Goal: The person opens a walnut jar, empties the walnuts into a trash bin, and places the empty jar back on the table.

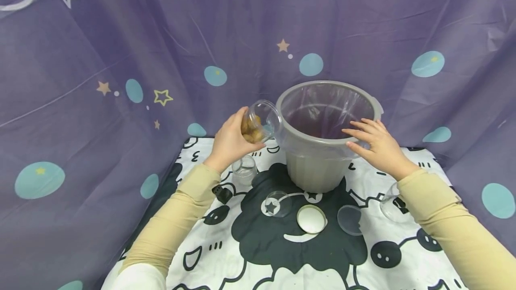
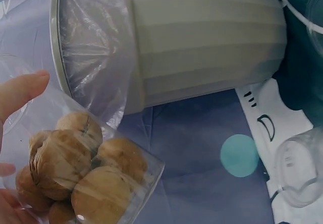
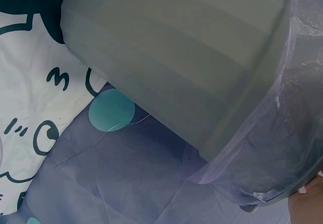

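My left hand (image 1: 233,140) grips a clear plastic jar (image 1: 268,119) lying on its side in the air, its mouth at the left rim of a grey bin (image 1: 316,167). Several walnuts (image 2: 103,193) sit in the jar toward its base. A thin clear liner bag (image 2: 96,47) is folded over the bin's rim. On the far side of the opening, my right hand (image 1: 376,147) has its fingers spread over the right rim. In the right wrist view only a bit of that hand shows at the rim, with most of it out of frame.
A clear jar (image 1: 244,171) stands left of the bin, and another (image 1: 393,207) lies partly behind my right forearm. In front are a white lid with a gold edge (image 1: 311,219) and two clear lids, one left (image 1: 284,205), one right (image 1: 349,219). A purple curtain (image 1: 250,21) hangs behind.
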Demonstrator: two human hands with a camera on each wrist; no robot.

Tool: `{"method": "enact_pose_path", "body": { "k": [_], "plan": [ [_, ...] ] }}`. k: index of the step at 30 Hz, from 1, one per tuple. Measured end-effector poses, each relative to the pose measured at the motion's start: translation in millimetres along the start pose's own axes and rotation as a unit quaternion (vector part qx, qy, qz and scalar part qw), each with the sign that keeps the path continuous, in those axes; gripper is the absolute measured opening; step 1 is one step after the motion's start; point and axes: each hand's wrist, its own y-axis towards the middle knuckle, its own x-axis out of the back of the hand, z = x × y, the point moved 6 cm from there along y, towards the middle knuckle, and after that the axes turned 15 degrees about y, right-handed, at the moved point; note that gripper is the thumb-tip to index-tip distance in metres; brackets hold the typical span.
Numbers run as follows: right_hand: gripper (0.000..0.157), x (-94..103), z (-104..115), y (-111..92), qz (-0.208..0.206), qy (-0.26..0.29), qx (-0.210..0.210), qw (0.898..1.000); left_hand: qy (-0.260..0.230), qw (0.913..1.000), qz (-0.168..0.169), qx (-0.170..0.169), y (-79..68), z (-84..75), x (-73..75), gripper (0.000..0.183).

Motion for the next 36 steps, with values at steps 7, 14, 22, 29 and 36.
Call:
{"method": "enact_pose_path", "body": {
  "k": [7, 14, 22, 29, 36],
  "plan": [
    [0.039, -0.9, -2.0, -0.2, -0.004, 0.005, -0.003, 1.000, 0.043, 0.9988, -0.012, -0.019, 18.2, -16.3, 1.2, 0.101],
    [0.039, -2.2, -2.8, 0.5, -0.008, 0.007, 0.000, 1.000, 0.075, 0.9966, -0.013, -0.032, 30.4, -25.0, -0.7, 0.103],
    [0.039, -0.5, -0.4, -0.8, -0.011, 0.011, 0.005, 1.000, 0.125, 0.9889, -0.017, -0.079, 40.0, -33.4, 4.1, 0.101],
    [0.039, 0.4, 4.2, -1.8, -0.013, 0.004, 0.003, 1.000, 0.170, 0.9792, -0.008, -0.111, 45.1, -36.6, 8.7, 0.098],
    [0.039, -0.9, 6.1, -2.1, -0.013, 0.001, 0.003, 1.000, 0.209, 0.9684, -0.009, -0.135, 47.2, -41.2, 14.2, 0.095]
  ]
}}
